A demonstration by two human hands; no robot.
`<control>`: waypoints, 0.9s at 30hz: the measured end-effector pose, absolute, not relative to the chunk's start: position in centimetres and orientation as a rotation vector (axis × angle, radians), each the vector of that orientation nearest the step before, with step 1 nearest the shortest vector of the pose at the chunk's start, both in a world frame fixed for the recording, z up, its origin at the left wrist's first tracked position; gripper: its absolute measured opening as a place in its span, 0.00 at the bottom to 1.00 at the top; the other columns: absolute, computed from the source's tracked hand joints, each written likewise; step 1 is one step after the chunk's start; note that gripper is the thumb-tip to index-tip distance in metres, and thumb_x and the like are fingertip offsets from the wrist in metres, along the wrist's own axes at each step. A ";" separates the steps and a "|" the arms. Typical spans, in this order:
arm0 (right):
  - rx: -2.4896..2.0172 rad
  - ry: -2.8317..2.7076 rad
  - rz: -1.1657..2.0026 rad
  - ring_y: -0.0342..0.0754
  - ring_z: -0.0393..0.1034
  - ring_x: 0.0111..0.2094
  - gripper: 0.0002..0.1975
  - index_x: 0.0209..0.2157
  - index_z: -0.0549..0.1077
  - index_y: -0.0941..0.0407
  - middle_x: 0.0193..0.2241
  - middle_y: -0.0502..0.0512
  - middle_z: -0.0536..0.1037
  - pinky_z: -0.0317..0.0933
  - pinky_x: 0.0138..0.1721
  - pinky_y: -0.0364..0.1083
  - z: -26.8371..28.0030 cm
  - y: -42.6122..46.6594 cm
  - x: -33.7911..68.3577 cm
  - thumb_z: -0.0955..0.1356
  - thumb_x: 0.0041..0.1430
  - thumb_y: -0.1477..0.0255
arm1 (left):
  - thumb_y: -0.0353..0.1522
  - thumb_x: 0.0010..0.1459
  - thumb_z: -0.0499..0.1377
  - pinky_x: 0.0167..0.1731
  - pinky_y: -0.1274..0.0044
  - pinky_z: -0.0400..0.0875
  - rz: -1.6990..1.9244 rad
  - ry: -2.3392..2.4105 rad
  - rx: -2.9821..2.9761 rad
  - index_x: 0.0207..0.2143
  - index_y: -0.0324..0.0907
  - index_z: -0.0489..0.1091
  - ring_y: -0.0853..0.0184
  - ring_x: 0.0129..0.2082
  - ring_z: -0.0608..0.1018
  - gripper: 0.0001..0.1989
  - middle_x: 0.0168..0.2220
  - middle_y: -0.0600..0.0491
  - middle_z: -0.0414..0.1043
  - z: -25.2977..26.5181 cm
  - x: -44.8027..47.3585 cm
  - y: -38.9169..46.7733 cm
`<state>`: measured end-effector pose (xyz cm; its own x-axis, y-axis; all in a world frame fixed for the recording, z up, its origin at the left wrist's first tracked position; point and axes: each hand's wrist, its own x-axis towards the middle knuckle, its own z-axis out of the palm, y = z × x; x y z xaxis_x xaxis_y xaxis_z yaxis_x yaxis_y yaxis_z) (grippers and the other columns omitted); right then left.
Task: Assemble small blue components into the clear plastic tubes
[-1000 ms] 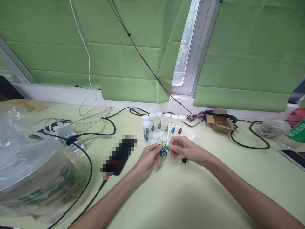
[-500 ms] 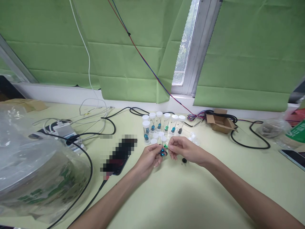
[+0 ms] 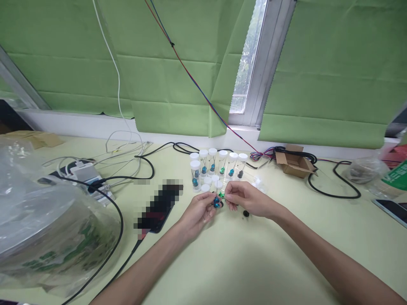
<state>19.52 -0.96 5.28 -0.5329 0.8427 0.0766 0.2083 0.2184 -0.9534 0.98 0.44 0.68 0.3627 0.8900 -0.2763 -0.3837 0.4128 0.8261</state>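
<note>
My left hand (image 3: 197, 211) is closed, thumb and fingers pinching a small shiny blue part (image 3: 216, 203) with a thin wire standing up from it. Just beside it, a small green part (image 3: 221, 195) sits at the fingertips of my right hand (image 3: 244, 198), which is closed in a pinch; its grip is partly hidden. Behind both hands, clear tubes with white caps (image 3: 195, 180) stand upright, holding blue, green or dark parts with wires. Loose white caps (image 3: 205, 187) lie in front of the tubes. A small black round piece (image 3: 246, 214) rests under my right wrist.
A dark phone (image 3: 162, 222) with a cable lies left of my hands. Further left are a power strip (image 3: 87, 173) and a large plastic-wrapped bundle (image 3: 54, 241). An open cardboard box (image 3: 294, 164) and black cables stand back right; another phone (image 3: 392, 212) lies at the right edge.
Almost nothing differs. Both hands stay together at the same spot, with only slight shifts of the fingers and of the small blue part.
</note>
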 end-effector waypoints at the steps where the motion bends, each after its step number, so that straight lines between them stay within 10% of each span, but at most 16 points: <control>1: -0.976 -1.886 1.320 0.43 0.65 0.26 0.10 0.31 0.67 0.56 0.24 0.49 0.72 0.60 0.30 0.44 5.3 -1.0 19.5 0.65 0.64 0.67 | 0.28 0.54 0.63 0.08 0.86 0.48 0.924 0.815 0.741 0.27 0.36 0.68 0.82 0.10 0.59 0.06 0.21 0.57 0.66 0.7 1.0 0.4; 27: -0.851 -1.751 1.295 0.44 0.67 0.28 0.13 0.37 0.76 0.58 0.27 0.53 0.74 0.64 0.33 0.46 5.2 -1.2 18.4 0.66 0.63 0.62 | 0.39 0.55 0.63 0.11 0.83 0.45 0.887 0.807 0.994 0.27 0.37 0.67 0.82 0.12 0.58 0.14 0.22 0.57 0.66 0.2 0.9 0.3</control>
